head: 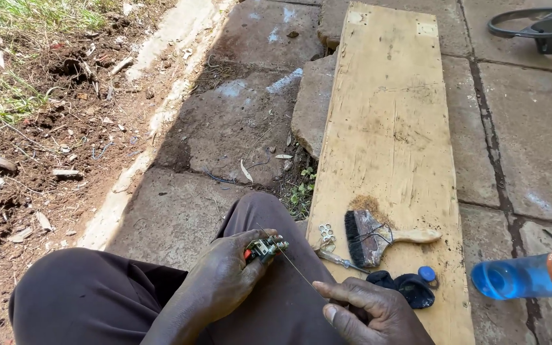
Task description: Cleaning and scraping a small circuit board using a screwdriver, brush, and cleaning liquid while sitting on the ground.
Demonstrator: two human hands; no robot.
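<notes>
Here the left hand (225,278) grips one small circuit part (266,247), the right hand (368,310) pinches one thin wire (298,271) beside one brush (372,236).

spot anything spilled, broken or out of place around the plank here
A small heap of brown dust lies spilled on the wooden plank beside the paintbrush. A cracked paving slab under the plank's left edge sits raised and askew.

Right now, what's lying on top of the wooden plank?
On the wooden plank: paintbrush, screwdriver, small metal washers, dark cloth, blue cap. The right hand hides the plank's near corner.
</notes>
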